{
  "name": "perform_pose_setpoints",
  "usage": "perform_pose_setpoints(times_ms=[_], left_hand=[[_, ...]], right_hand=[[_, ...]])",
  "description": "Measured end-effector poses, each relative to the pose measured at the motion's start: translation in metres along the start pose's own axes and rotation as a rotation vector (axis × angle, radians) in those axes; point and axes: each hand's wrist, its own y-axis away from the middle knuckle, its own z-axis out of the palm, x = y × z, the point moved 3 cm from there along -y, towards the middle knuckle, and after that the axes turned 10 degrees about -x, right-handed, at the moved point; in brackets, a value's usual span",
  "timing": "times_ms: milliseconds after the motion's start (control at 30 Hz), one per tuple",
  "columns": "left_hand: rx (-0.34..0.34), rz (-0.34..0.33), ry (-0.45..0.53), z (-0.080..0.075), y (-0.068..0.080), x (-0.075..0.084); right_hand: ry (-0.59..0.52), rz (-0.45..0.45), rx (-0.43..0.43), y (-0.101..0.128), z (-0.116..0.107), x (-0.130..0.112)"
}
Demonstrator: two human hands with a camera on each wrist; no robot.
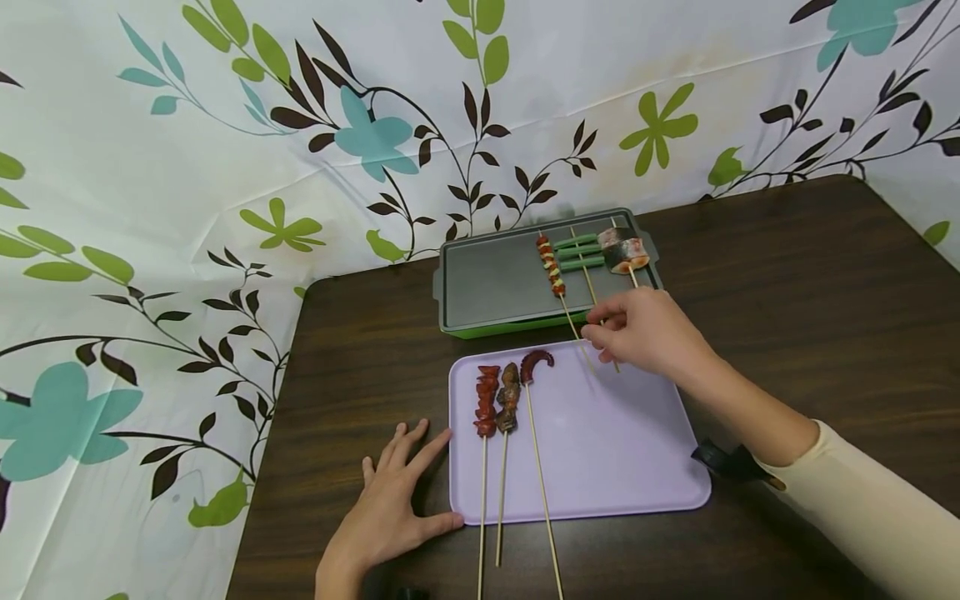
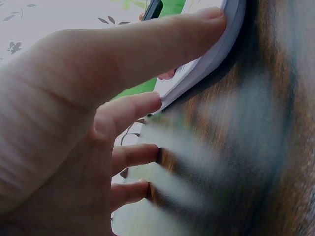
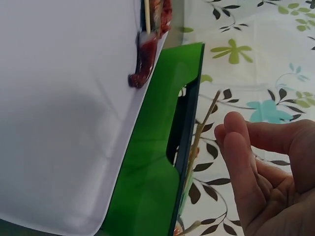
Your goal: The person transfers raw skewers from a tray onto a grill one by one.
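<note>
My right hand hovers over the front edge of the grey grill plate, thumb and index finger bent toward each other, nothing visibly pinched. Beside its fingertips runs the stick of the green-vegetable skewer. A red-and-pale-yellow skewer and a fish-chunk skewer flank it on the plate. My left hand rests on the table with spread fingers, its thumb and index finger touching the rim of the lilac tray. On that tray lie a red meat skewer, a brown meat skewer and an octopus-tentacle skewer.
Under the grill plate is a green base, just behind the tray. Sticks overhang the tray's near edge. The dark wooden table meets a leaf-patterned cloth at the back and left.
</note>
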Motion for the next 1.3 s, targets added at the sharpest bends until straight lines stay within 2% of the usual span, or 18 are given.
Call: perform_pose_setpoints(times_ms=[167,467,700,833,1067,1300], left_hand=[[0.01,0.005,-0.009,-0.001,0.0,0.0],[0.021,0.011,-0.018,-0.002,0.0,0.001],[0.017,0.012,-0.014,-0.002,-0.001,0.001],[0.013,0.004,-0.013,-0.001,-0.001,0.0],[0.013,0.003,-0.012,0.0,0.0,0.0],[0.011,0.003,-0.007,0.0,0.0,0.0]], right_hand=[[-0.002,-0.011,-0.045,0.02,0.011,-0.002],[0.063,-0.11,-0.119,0.051,0.039,-0.013],[0.188,-0.264,-0.16,0.062,0.073,-0.013],[0.211,-0.287,-0.199,0.062,0.093,-0.009],[0.176,-0.266,-0.24,0.053,0.116,-0.002],[-0.029,-0.202,-0.34,0.042,0.13,0.004]])
